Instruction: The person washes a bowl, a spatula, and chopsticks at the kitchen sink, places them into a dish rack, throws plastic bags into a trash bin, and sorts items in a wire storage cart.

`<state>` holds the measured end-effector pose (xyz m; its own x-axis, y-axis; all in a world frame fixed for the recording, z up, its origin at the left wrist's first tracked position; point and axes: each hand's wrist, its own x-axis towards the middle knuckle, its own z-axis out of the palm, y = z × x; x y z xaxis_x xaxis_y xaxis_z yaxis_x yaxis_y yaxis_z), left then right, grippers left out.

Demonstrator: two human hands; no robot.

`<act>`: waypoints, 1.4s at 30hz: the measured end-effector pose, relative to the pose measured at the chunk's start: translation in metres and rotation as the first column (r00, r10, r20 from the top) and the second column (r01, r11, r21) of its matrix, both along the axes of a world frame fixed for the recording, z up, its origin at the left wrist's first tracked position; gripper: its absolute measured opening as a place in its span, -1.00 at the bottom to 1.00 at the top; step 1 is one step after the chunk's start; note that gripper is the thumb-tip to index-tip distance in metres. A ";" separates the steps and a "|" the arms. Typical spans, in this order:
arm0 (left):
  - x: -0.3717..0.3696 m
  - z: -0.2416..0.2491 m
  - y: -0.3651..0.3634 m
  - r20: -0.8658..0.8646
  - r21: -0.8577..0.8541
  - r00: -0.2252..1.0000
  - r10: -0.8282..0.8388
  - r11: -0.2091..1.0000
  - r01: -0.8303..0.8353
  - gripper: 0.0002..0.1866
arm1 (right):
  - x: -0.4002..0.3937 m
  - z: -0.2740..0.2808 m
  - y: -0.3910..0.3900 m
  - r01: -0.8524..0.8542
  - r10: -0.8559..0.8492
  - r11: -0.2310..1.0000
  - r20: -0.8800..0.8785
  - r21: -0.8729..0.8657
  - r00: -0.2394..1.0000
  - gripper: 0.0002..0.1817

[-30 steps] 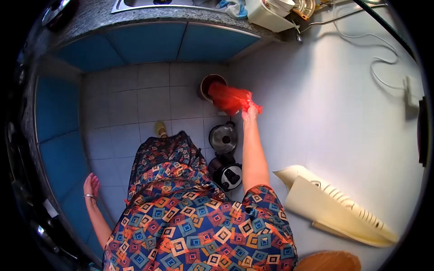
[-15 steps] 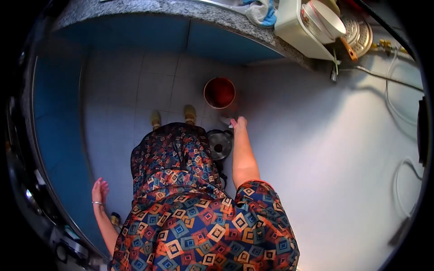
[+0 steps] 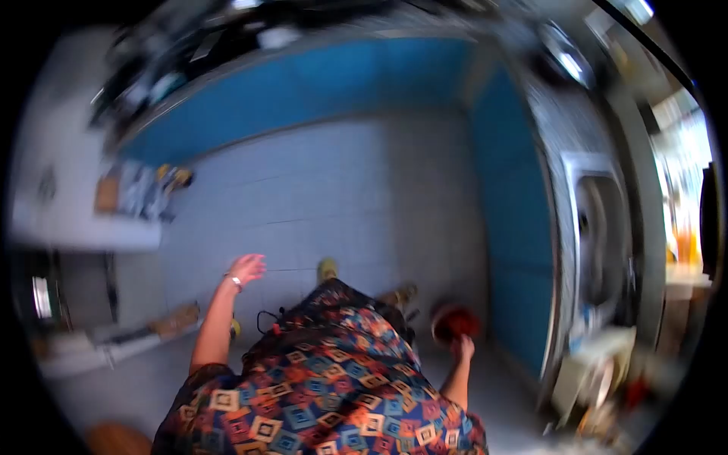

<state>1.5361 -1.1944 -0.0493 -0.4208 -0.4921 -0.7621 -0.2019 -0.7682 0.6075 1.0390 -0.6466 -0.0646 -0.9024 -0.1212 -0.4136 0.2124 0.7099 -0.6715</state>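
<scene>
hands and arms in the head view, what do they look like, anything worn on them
Both arms are bare below short sleeves of a patterned dress printed with squares in orange, blue, red and cream. The left hand has a thin bracelet or bangle at the wrist. The right hand shows nothing worn that I can make out; the frame is blurred.

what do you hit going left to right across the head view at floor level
white shelf unit -> left hand -> patterned dress -> red-lined bin, with the right hand just under it -> blue cabinets -> sink
</scene>
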 end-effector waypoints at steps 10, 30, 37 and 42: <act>0.129 -0.002 0.071 0.108 0.044 0.892 0.439 0.894 -0.445 -0.71 | -0.040 0.090 -0.193 0.008 0.037 0.974 0.197 -0.226 0.980 -0.79; 0.190 -0.052 -0.027 0.005 0.149 0.416 0.909 0.411 -0.899 -0.69 | 0.094 -0.004 -0.710 -0.879 0.722 0.414 0.502 0.237 0.476 -0.77; 0.224 -0.058 -0.033 0.130 0.187 0.191 0.973 0.165 -0.968 -0.64 | 0.207 -0.062 -0.896 -0.970 0.743 0.107 0.631 0.220 0.225 -0.74; 0.232 -0.074 -0.010 0.273 0.305 -0.048 0.961 -0.134 -0.943 -0.66 | 0.354 -0.062 -1.010 -0.993 0.865 -0.054 0.502 0.102 0.005 -0.72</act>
<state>1.7685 -1.2043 -0.1228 0.2328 -0.1536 -0.9603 0.9344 -0.2386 0.2647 1.3928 -1.6564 -0.1261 0.0687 -0.5674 -0.8206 -0.7813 0.4809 -0.3979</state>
